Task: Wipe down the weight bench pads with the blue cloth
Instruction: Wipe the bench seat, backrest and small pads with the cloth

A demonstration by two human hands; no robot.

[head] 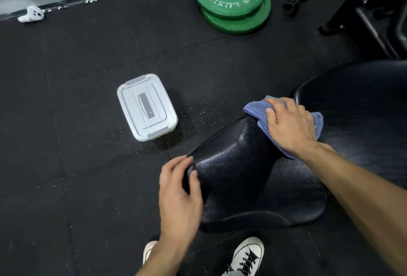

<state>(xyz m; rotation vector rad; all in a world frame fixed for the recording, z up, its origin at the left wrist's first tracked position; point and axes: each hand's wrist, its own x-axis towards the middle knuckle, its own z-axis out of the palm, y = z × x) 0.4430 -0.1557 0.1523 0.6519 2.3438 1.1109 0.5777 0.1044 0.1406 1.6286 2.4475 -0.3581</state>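
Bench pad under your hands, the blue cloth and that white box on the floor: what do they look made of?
Bench pad: looks like black vinyl or faux leather, given its pebbled grain and soft sheen. Blue cloth: likely terry or microfibre, matte, folding limply under the right hand. White box: appears to be moulded plastic, smooth with a slight gloss, grey clips at both ends.
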